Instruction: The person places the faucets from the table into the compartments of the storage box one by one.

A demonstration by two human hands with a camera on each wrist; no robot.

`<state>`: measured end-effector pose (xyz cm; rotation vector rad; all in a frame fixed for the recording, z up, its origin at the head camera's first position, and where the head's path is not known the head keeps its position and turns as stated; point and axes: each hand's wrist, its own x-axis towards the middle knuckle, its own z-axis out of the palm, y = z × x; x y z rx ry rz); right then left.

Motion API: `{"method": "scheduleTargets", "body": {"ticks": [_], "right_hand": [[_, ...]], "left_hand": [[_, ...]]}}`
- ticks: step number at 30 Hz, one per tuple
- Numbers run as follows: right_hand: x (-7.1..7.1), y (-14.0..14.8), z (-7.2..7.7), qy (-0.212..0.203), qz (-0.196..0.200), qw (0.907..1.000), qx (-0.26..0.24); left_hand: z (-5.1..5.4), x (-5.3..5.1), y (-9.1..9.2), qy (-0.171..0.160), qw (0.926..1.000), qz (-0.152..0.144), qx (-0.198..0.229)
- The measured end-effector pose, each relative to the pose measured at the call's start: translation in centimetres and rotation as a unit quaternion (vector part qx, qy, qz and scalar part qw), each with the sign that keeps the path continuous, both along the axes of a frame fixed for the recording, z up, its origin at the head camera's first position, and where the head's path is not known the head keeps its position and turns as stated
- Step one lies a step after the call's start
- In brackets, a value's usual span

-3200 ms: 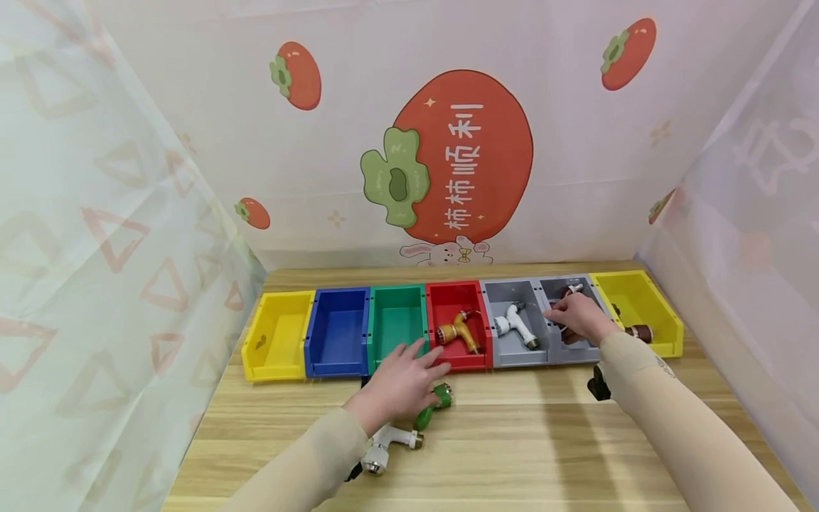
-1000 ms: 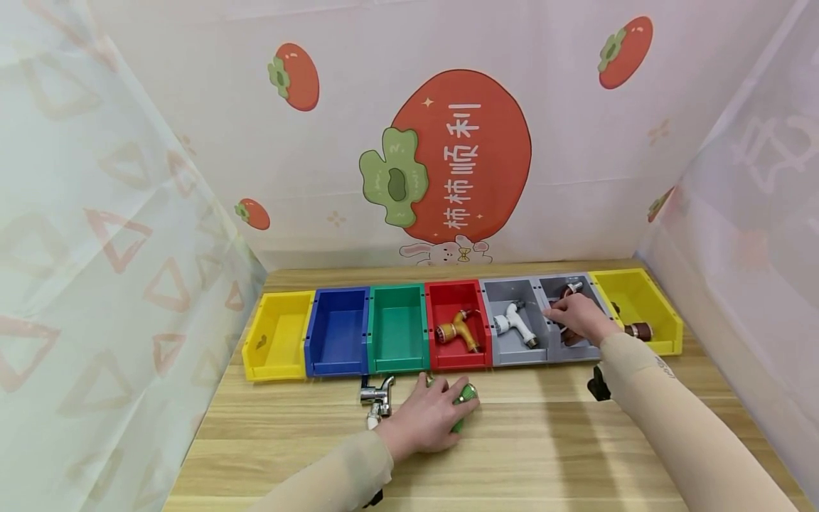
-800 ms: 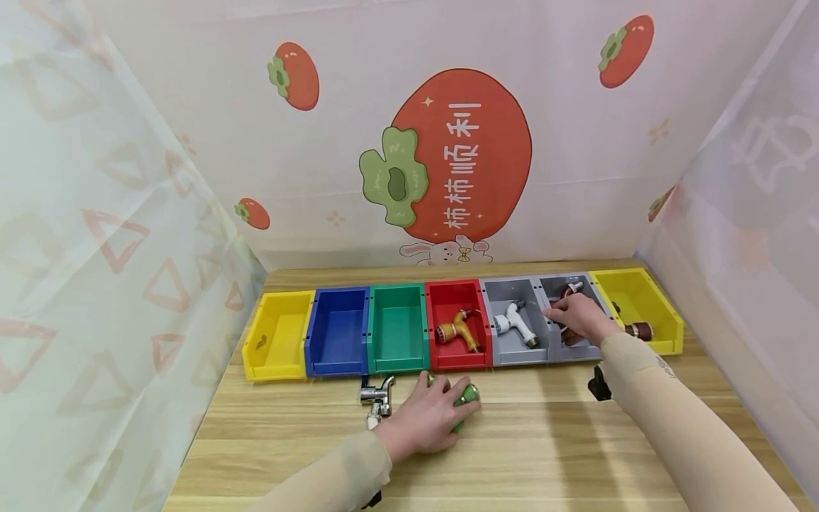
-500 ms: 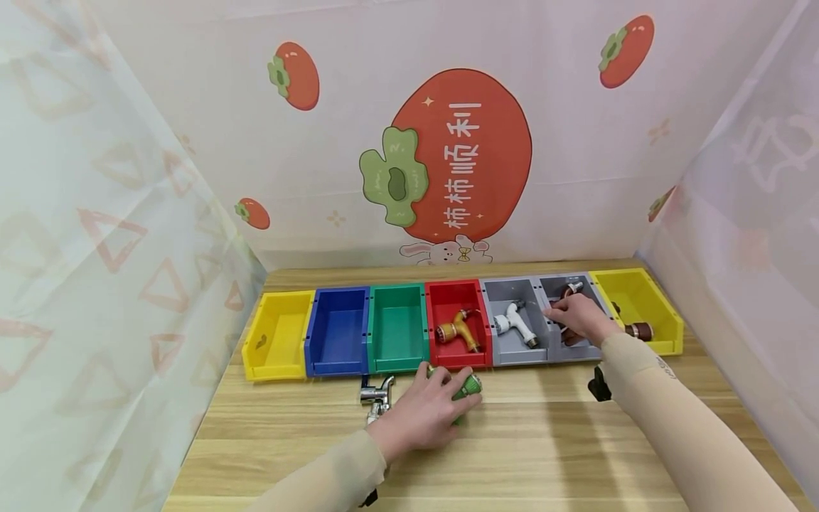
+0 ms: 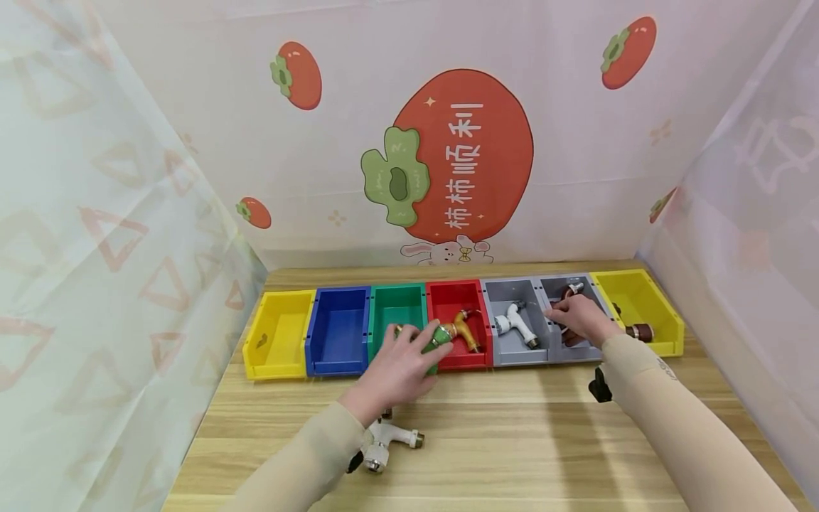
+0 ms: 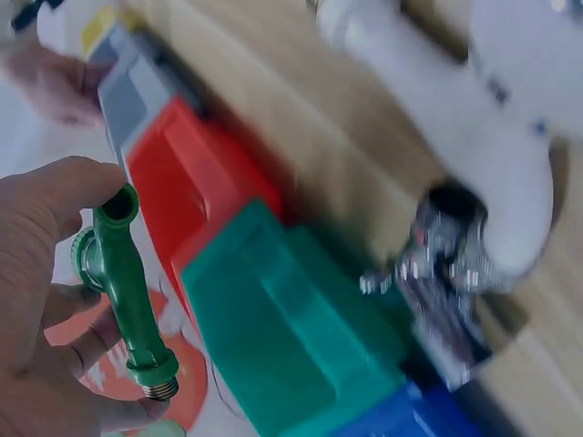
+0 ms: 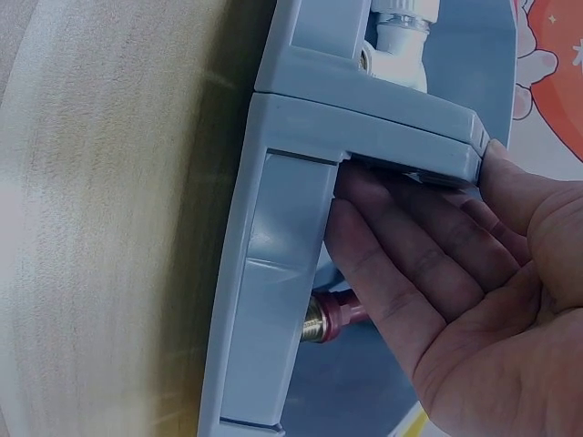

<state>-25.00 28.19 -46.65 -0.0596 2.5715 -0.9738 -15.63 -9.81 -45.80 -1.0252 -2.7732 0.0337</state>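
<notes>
In the head view my left hand [image 5: 397,370] holds a green tap [image 5: 438,338] over the front of the green bin [image 5: 399,306]. The left wrist view shows that tap [image 6: 132,282] between thumb and fingers, its threaded end pointing down and the bin apart from it. My right hand [image 5: 578,318] grips the wall between the two grey bins. In the right wrist view, its fingers [image 7: 392,264] reach inside the right grey bin [image 7: 278,218] and its thumb lies on the wall's edge. A dark red tap [image 7: 342,312] lies in that bin, partly hidden by the hand.
A white tap [image 5: 384,442] and a chrome tap [image 6: 442,273] lie on the table. The red bin holds a yellow tap [image 5: 467,331], the left grey bin a white tap [image 5: 520,327], the right yellow bin a brown-ended piece [image 5: 640,332]. Blue [image 5: 339,313] and yellow [image 5: 281,320] bins stand left.
My left hand has lifted the green tap off the table and carried it left and away from me, to the green bin. My right hand has stayed in place.
</notes>
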Motion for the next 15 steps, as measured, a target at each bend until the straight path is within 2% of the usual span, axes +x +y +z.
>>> {"method": "scheduleTargets", "body": {"ticks": [7,11,15], "right_hand": [[0.1,0.0,0.1,-0.008,-0.007,0.9999,-0.001],[0.1,-0.1,0.1,-0.009,-0.008,0.9999,0.000],[0.1,-0.1,0.1,-0.010,-0.009,0.9999,0.003]], "left_hand": [[0.5,-2.1,-2.3,-0.001,0.9996,0.026,0.010],[0.3,-3.0,-3.2,-0.003,0.9994,0.033,0.008],[0.0,-3.7,-3.8,-0.020,0.9988,0.044,-0.001]]}}
